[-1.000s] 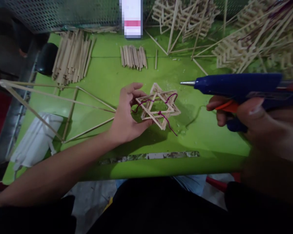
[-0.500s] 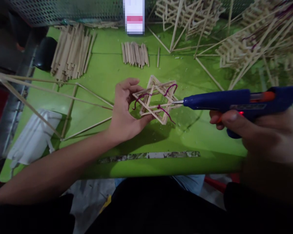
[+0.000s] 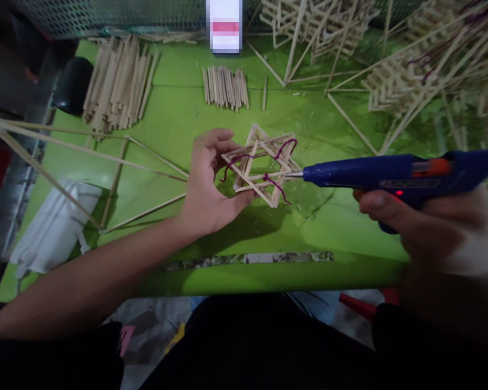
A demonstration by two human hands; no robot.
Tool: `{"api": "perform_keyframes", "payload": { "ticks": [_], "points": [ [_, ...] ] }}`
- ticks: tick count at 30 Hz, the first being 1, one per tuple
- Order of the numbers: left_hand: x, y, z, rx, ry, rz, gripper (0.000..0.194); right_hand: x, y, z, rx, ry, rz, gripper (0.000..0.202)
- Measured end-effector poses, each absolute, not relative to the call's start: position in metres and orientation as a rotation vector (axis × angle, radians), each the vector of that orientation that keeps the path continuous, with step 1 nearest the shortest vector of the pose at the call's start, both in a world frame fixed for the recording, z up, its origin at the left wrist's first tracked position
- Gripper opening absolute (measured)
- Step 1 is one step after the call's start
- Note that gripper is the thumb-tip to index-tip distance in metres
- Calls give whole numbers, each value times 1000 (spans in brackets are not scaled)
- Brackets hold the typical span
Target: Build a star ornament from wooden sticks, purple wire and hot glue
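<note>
Over the green table (image 3: 309, 233), my left hand (image 3: 209, 184) grips a small star-shaped frame (image 3: 264, 173) of thin wooden sticks by its left side, thumb below and fingers behind. Purple strings (image 3: 287, 147) are tied to several of its sticks. My right hand (image 3: 427, 227) is wrapped round a blue glue gun (image 3: 361, 168) with a lit red light. The metal tip of the gun points left and meets, or nearly meets, the right part of the star; exact contact cannot be made out. Some of the star's far side is hidden by my left fingers.
Bundles of long sticks (image 3: 111, 84) and short sticks (image 3: 225, 88) lie at the back. A large stick frame (image 3: 124, 138) extends behind my left wrist, above a white power strip (image 3: 59, 225). Stacked stick frames (image 3: 321, 24) crowd the back right. A black rounded object (image 3: 73, 85) sits at left.
The glue gun's tip has shifted slightly left and down along the star's right part. My left hand and the star have stayed nearly still.
</note>
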State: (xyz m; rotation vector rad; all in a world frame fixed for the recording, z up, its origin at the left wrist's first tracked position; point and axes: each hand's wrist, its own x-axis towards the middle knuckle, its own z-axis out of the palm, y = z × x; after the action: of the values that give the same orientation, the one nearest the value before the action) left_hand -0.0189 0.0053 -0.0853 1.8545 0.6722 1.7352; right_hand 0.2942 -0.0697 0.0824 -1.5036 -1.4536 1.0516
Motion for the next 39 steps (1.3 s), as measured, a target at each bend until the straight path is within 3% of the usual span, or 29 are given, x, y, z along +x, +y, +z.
{"api": "perform_keyframes", "payload": {
  "ticks": [3,7,16,25,34,37,39],
  "points": [
    [-11,13,-86,1844,550,1856,125,293,-70,83,-1532,-1434,1021,15],
    [-1,20,-87,1800,459,2036,127,296,-65,82,-1432,-1549,1050,23],
    [-16,11,-88,1848,582,1785,124,293,-66,82,-1402,-1501,1062,27],
    [-13,16,-92,1860,533,1818,127,293,-63,79,-1364,-1458,1034,24],
    [-25,-9,-61,1863,821,1541,91,290,-65,79,-1376,-1461,1021,25],
    [-19,2,-73,1895,590,1826,113,291,-65,80,-1378,-1474,1039,23],
    [-15,10,-85,1920,633,1833,118,292,-63,80,-1378,-1471,1055,23]
  ]
}}
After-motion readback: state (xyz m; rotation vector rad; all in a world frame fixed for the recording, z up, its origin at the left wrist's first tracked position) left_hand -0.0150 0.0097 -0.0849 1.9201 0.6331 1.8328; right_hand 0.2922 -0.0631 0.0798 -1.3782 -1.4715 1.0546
